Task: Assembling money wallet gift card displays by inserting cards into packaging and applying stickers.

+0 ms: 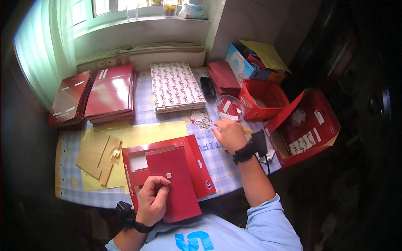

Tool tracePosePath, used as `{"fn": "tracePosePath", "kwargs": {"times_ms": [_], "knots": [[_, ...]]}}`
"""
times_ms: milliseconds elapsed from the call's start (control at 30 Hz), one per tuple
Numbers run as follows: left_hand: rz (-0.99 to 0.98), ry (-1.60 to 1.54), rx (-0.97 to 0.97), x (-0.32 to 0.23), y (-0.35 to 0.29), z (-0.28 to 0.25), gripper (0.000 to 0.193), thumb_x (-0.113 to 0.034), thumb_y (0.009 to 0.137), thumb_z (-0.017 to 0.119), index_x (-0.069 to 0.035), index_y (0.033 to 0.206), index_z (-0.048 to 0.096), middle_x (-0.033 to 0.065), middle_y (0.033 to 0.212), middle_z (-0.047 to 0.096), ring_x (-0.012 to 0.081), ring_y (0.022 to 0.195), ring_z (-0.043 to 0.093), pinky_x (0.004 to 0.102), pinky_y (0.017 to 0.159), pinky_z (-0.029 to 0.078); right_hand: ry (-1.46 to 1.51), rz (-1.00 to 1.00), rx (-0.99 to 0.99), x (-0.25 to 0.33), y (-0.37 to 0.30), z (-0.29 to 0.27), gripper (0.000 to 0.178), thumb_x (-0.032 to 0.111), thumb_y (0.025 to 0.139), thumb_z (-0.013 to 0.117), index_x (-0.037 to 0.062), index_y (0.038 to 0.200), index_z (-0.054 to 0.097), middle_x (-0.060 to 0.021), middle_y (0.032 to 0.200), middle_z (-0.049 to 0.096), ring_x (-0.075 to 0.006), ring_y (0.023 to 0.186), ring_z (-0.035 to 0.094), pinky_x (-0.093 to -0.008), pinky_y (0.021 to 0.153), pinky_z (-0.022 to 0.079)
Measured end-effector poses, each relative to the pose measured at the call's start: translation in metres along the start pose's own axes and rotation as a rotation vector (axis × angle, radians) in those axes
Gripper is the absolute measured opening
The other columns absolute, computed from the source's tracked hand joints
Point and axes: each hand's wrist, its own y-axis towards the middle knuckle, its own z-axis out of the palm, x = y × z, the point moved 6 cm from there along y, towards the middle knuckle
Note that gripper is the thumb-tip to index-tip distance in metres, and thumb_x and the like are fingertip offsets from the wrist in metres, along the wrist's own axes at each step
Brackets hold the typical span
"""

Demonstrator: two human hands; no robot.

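Observation:
A dark red card wallet (178, 196) lies on top of a larger red printed card package (200, 161) with a cut-out window, close to my body. On the wallet sits a small pale square piece (168, 175). My left hand (153, 200) is closed over the wallet's left side, thumb and index finger near the square; what its fingers hold is hidden. My right hand (231, 136) is off to the right, fingers drawn together just in front of a clear round bowl (218, 104) of white strips and red pieces. Anything in its fingertips is too small to make out.
Stacks of red card packages (109, 94) and a stack of patterned wallets (176, 85) stand at the back. A red basket (264, 111), an open red box (307, 125) and a blue box (240, 60) line the right. Folded brown cardboard (98, 154) lies left.

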Motion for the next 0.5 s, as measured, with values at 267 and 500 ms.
{"fn": "tracePosePath", "kwargs": {"times_ms": [267, 500], "knots": [[0.020, 0.004, 0.007, -0.001, -0.003, -0.007, 0.009, 0.003, 0.094, 0.052, -0.002, 0.101, 0.055, -0.0013, 0.085, 0.055, 0.0029, 0.072, 0.048, 0.0182, 0.064, 0.040, -0.251, -0.230, 0.058, 0.014, 0.044, 0.041, 0.011, 0.009, 0.078, 0.056, 0.0059, 0.075, 0.067, -0.0126, 0.079, 0.068, -0.0295, 0.074, 0.068, -0.0405, 0.068, 0.056], [0.010, 0.020, 0.038, -0.002, -0.002, -0.009, 0.009, 0.003, 0.095, 0.051, -0.002, 0.102, 0.054, -0.0022, 0.083, 0.054, 0.0030, 0.071, 0.047, 0.0181, 0.064, 0.039, -0.292, -0.332, 0.120, 0.012, 0.046, 0.057, 0.009, 0.014, 0.078, 0.059, 0.0059, 0.074, 0.062, -0.0131, 0.073, 0.066, -0.0312, 0.069, 0.066, -0.0429, 0.063, 0.053]]}}
